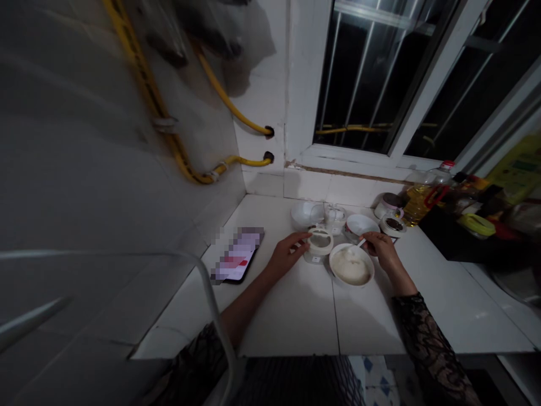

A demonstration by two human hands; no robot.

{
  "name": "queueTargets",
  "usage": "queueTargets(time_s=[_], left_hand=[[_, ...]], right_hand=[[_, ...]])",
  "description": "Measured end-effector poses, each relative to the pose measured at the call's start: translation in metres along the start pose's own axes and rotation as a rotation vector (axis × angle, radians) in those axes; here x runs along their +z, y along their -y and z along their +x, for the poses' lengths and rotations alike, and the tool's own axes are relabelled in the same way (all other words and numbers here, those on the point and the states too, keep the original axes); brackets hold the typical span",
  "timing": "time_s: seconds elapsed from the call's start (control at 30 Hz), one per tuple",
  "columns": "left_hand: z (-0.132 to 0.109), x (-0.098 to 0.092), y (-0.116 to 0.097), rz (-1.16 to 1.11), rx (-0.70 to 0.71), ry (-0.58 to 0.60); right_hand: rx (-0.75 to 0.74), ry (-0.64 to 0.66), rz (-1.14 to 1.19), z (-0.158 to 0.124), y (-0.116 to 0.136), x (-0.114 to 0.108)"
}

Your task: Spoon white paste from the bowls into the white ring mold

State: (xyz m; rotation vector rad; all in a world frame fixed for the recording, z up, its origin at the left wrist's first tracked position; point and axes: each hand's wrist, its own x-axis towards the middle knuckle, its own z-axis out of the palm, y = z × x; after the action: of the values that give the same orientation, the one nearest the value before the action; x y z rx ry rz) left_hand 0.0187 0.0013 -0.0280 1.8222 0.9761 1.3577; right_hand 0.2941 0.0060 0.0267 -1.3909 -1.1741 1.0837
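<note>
My left hand [287,252] grips the white rim of a small see-through jar [318,248], which stands on the white tiled counter [291,316]. My right hand [380,251] pinches the handle of a white spoon [360,243]. The spoon's bowl end is hidden as it dips toward a white bowl [350,265] holding a pale, creamy mixture. Just behind that bowl sits a second white bowl [357,225], its contents hard to make out.
A smaller white bowl [302,214], a glass container [335,215], a small jar [387,206], a dark-filled lid [393,225] and a cooking oil bottle [418,197] stand at the back. A phone [239,255] lies left. Yellow gas pipes [169,113] run along the wall.
</note>
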Motion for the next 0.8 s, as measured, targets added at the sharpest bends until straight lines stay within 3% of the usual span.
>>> queueTargets(time_s=[0.63, 0.8], left_hand=[[-0.0005, -0.0004, -0.0016, -0.005, -0.010, -0.002], [-0.0006, 0.0002, 0.0005, -0.006, -0.028, 0.000]], right_hand=[[0.127, 0.063, 0.146, -0.0003, -0.0002, -0.0050], [0.062, 0.056, 0.220, -0.0038, 0.0075, 0.0024]])
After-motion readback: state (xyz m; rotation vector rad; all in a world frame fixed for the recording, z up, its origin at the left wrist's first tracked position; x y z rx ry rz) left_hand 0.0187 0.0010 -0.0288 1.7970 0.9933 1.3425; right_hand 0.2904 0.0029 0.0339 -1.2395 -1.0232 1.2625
